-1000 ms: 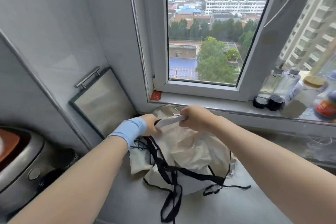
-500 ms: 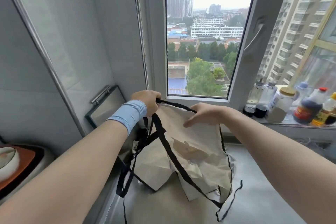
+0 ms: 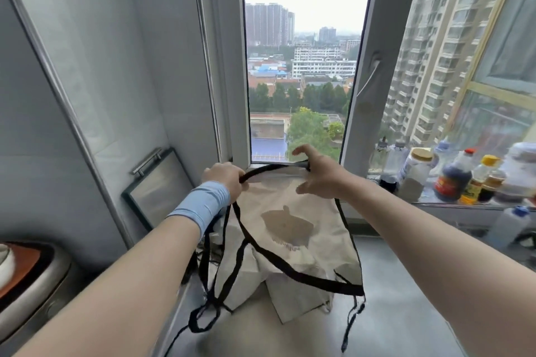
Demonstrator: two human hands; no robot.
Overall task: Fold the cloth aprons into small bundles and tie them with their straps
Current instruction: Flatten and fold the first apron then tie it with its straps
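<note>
A cream cloth apron (image 3: 293, 229) with black trim and a faded print hangs in the air in front of the window. My left hand (image 3: 224, 178), with a blue wristband, grips the black neck strap (image 3: 269, 169) at its left end. My right hand (image 3: 317, 175) holds the strap's right end with thumb and lower fingers, the index finger pointing up. Long black straps (image 3: 216, 278) dangle from the apron's left side down toward the counter. More cream cloth (image 3: 295, 295) lies crumpled on the counter beneath the hanging apron.
Several bottles and jars (image 3: 452, 180) crowd the windowsill at right. A framed glass panel with a handle (image 3: 162, 182) leans against the left wall. A steel appliance (image 3: 32, 278) sits at the far left. The grey counter (image 3: 406, 307) stretches right of the cloth.
Both hands have lifted the apron off the counter and moved apart, stretching the neck strap between them. The apron now hangs open with its print showing.
</note>
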